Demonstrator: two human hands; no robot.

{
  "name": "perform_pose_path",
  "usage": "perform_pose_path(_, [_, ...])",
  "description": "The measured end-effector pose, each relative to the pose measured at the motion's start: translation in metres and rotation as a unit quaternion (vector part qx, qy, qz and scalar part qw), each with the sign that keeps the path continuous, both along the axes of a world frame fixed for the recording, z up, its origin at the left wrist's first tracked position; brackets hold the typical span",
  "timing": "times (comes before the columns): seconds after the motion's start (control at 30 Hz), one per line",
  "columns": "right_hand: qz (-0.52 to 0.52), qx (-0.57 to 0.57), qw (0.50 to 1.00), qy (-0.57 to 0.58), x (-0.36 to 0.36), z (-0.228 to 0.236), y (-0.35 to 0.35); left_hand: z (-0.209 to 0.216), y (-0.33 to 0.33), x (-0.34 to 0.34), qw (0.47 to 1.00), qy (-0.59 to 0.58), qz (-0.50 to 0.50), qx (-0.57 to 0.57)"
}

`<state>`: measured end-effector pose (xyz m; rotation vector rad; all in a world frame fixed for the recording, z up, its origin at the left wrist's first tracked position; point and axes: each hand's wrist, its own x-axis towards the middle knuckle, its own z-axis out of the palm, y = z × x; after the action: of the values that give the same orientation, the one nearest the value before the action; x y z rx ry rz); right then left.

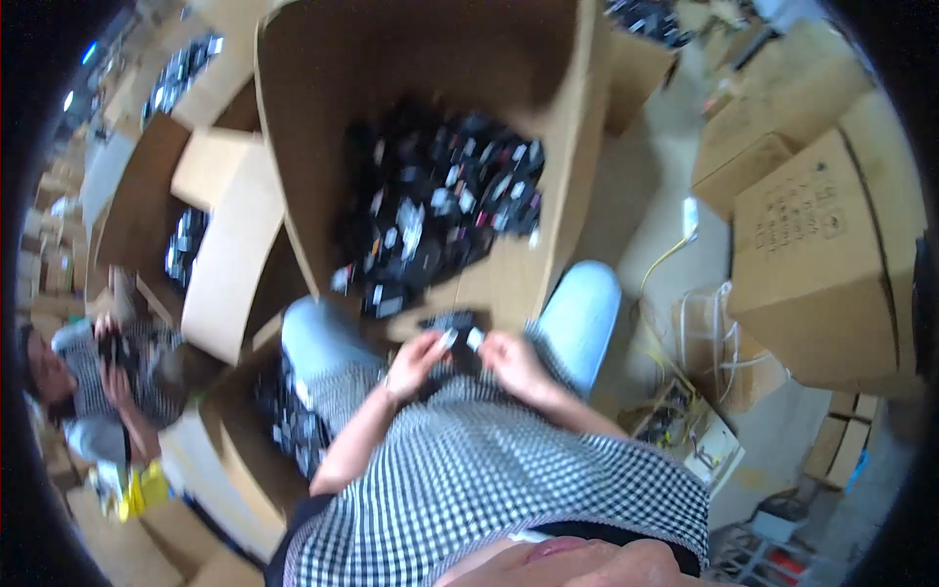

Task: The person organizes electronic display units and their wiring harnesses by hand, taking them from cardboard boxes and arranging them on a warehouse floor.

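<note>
Close together over my lap, my left hand (415, 362) and my right hand (515, 365) have their fingers bent in. A small white piece (449, 338) shows at the left fingertips, and another white piece (476, 338) at the right ones. Blur hides whether these are labels, finger covers or something else. Just beyond and between the hands is a dark object (452, 321), its kind unclear. In front of my knees, a large cardboard box (581, 127) holds a heap of black parts (445, 196) with white labels.
At left, another person (117, 382) holds a black object. A smaller box of black parts (293, 416) stands by my left leg. Closed cartons (812, 254) stack up at right. A yellow cable (660, 262) crosses the floor beside an open-topped container (699, 440) with wires.
</note>
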<state>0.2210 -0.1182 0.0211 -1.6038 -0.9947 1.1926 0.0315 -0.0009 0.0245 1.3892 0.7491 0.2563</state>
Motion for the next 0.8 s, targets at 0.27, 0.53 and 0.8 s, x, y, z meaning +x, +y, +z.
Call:
perform_pose_path(0.27, [0.131, -0.113, 0.981, -0.085, -0.002, 0.011, 0.032, -0.031, -0.007, -0.014, 0.999, 0.021, -0.031, 0.028])
perform_pose_path(0.53, [0.178, -0.327, 0.885, 0.280, -0.002, -0.007, 0.040, -0.032, -0.009, -0.031, 0.975, 0.001, -0.093, 0.201])
perform_pose_path(0.8, [0.282, -0.264, 0.904, 0.182, 0.003, -0.014, 0.072, -0.019, 0.001, -0.037, 0.971, 0.026, -0.033, 0.236])
